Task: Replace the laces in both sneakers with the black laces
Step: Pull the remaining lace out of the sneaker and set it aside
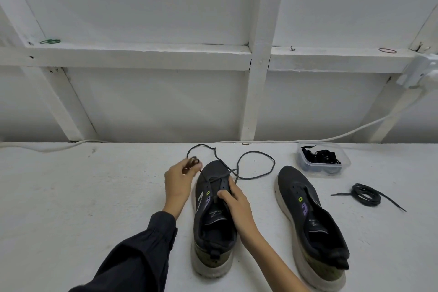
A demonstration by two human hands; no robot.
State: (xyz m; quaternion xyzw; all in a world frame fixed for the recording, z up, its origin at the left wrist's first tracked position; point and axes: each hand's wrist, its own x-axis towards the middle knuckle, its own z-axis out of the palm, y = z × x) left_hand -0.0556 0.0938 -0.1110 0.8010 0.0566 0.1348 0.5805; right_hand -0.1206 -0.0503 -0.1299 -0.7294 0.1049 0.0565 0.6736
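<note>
Two dark sneakers with pale soles stand on the white table, toes pointing away. The left sneaker (pixel 214 227) has a dark lace (pixel 257 174) threaded through its lowest eyelets, its loose ends looping across the table beyond the toe. My left hand (pixel 179 184) pinches one end of that lace beside the toe. My right hand (pixel 234 199) grips the sneaker's tongue and eyelet edge. The right sneaker (pixel 310 223) has no lace in it. A coiled dark lace (pixel 366 195) lies on the table to its right.
A clear plastic tub (pixel 320 160) holding black laces sits at the back right. A white cable (pixel 355 131) runs along the table's far edge up to a wall socket (pixel 419 71). White framed wall panels rise behind the table.
</note>
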